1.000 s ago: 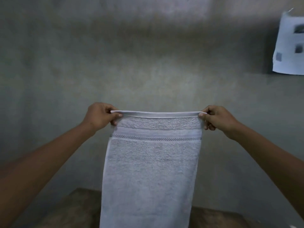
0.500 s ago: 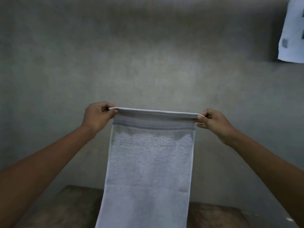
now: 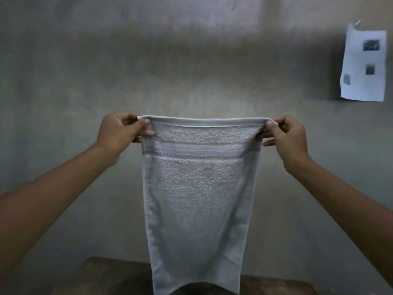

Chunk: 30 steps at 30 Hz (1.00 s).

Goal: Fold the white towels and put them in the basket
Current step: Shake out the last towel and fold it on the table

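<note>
A white towel (image 3: 200, 188) with a woven border stripe near its top hangs straight down in front of me, stretched flat between my hands. My left hand (image 3: 121, 130) pinches its upper left corner. My right hand (image 3: 287, 137) pinches the upper right corner between thumb and fingers. The towel's lower edge shows near the bottom of the frame, curling just above a dark wooden table (image 3: 119, 277). No basket is in view.
A grey plaster wall (image 3: 191, 71) fills the background. A white sheet of paper (image 3: 363, 67) with small dark prints hangs on it at the upper right. The table's far edge lies below the towel.
The towel has been lifted, so its lower edge now shows above the table. The view has tilted up slightly. Both hands keep their grip on the top corners.
</note>
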### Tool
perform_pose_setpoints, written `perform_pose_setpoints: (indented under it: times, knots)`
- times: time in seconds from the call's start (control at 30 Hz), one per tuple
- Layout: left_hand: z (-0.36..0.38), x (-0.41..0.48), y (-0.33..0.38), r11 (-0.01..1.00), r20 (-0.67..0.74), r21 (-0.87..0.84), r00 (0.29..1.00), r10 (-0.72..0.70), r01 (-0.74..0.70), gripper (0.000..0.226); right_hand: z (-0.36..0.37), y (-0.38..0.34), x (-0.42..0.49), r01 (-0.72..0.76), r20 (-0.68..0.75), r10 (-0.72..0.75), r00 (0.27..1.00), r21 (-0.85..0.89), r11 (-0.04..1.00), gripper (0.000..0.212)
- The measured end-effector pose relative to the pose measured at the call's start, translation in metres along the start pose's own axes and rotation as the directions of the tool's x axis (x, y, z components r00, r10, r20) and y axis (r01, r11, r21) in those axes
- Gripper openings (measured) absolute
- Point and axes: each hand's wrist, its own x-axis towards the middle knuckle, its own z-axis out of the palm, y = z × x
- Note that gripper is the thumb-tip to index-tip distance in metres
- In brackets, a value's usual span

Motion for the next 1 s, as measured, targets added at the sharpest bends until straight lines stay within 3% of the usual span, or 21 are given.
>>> perform_pose_setpoints:
  times: [0.3,0.47,0.7,1.0]
  knots:
    - [0.000,0.009,-0.005,1.000,-0.039,-0.024,0.999,-0.018,0.018,0.009,0.003,-0.010,0.008,-0.033,0.068,0.039,0.997,-0.095,0.995,0.016]
    - [0.004,0.000,-0.059,0.991,-0.019,0.068,0.994,-0.112,0.113,0.007,0.005,0.036,-0.007,-0.150,0.130,0.170,0.977,-0.148,0.977,0.017]
    - [0.015,-0.027,-0.156,0.956,0.019,0.197,0.974,-0.224,0.216,0.016,0.013,0.125,-0.039,-0.352,0.217,0.397,0.892,-0.218,0.910,0.021]
    - [0.030,-0.064,-0.236,0.892,-0.024,0.387,0.970,-0.242,0.232,0.020,0.016,0.206,-0.089,-0.436,0.172,0.479,0.861,-0.238,0.868,0.013]
